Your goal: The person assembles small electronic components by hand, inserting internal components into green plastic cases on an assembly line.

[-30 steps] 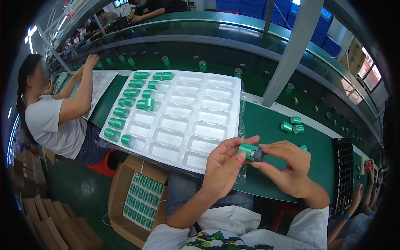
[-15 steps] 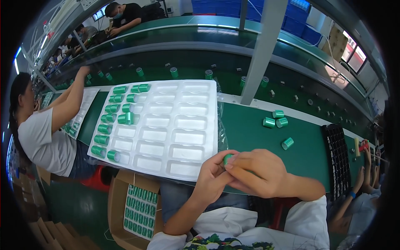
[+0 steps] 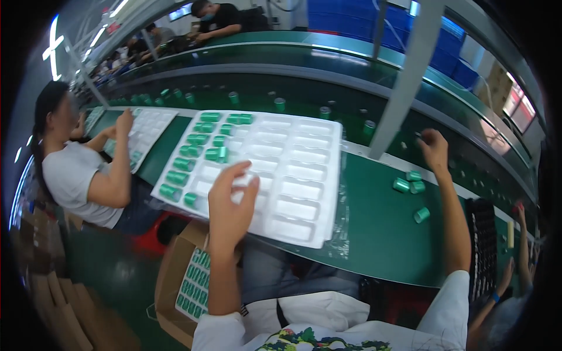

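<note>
My left hand (image 3: pixel 230 207) is over the near part of a white moulded tray (image 3: pixel 301 209), fingers curved and apart, with nothing visible between them. Whatever lies behind the palm is hidden. Shiny green cylinders (image 3: pixel 183 164) fill slots along the tray's left side; many slots further right are bare. Out over the dark conveyor (image 3: pixel 345 96), my right hand (image 3: pixel 434 151) pinches a small dark part (image 3: pixel 418 135), too small to identify. Several loose green cylinders (image 3: pixel 421 215) lie on the green table below that arm.
A metal post (image 3: pixel 404 82) rises between the table and conveyor. More parts stand along the belt. A black gridded tray (image 3: pixel 481 245) is at right, near another person's arms. A co-worker (image 3: pixel 82 158) sits at left. An open carton (image 3: pixel 170 286) holds a filled tray.
My hands, together on a green cylinder before, have separated. The left went left over the tray; the right reached out to the conveyor. The view has shifted, and the cylinder is out of sight.
</note>
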The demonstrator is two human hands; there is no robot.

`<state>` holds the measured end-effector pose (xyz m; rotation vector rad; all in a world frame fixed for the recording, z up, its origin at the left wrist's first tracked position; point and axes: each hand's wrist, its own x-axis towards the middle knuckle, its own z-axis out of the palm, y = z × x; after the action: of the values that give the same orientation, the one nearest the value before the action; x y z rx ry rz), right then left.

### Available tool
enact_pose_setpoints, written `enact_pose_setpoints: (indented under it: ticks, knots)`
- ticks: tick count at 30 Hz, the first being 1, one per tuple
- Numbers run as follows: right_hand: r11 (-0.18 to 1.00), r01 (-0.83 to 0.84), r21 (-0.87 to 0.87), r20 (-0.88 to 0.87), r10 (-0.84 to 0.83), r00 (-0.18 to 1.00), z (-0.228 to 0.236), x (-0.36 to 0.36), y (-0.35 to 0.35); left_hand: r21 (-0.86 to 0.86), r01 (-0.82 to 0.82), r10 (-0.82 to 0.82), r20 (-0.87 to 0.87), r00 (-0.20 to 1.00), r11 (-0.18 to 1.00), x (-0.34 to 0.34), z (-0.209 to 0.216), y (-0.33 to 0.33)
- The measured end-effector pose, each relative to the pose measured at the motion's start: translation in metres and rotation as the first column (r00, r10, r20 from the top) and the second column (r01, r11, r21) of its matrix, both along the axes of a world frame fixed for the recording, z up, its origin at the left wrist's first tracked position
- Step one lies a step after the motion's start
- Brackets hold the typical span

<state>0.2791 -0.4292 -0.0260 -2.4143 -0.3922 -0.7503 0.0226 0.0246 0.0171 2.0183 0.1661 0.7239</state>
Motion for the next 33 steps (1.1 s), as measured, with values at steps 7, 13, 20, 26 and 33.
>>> enact_pose_setpoints:
  ticks: [7, 13, 20, 26, 33]
  knots:
    - [0.966, 0.092, -0.241, -0.166, -0.134, 0.977, -0.007, 0.010, 0.028, 0.556, -0.286, 0.300, 0.069, 0.951, 0.781, 0.020, -0.039, 0.101]
    - [0.771, -0.018, -0.637, -0.115, -0.071, 0.991, 0.002, 0.007, 0.070, 0.489, -0.326, 0.443, -0.143, 0.885, 0.809, 0.040, -0.027, 0.087]
    - [0.928, -0.204, -0.312, -0.129, 0.171, 0.977, 0.004, 0.012, 0.056, 0.625, -0.252, 0.344, -0.028, 0.939, 0.738, 0.047, -0.030, 0.096]
    - [0.339, -0.097, 0.936, -0.036, 0.365, 0.930, 0.013, -0.001, 0.027, 0.560, 0.033, 0.060, -0.147, 0.987, 0.828, 0.053, -0.017, 0.096]
    - [0.090, -0.189, 0.978, 0.099, 0.596, 0.797, 0.052, -0.066, 0.049, 0.258, 0.135, -0.059, -0.283, 0.957, 0.957, 0.051, 0.006, 0.074]
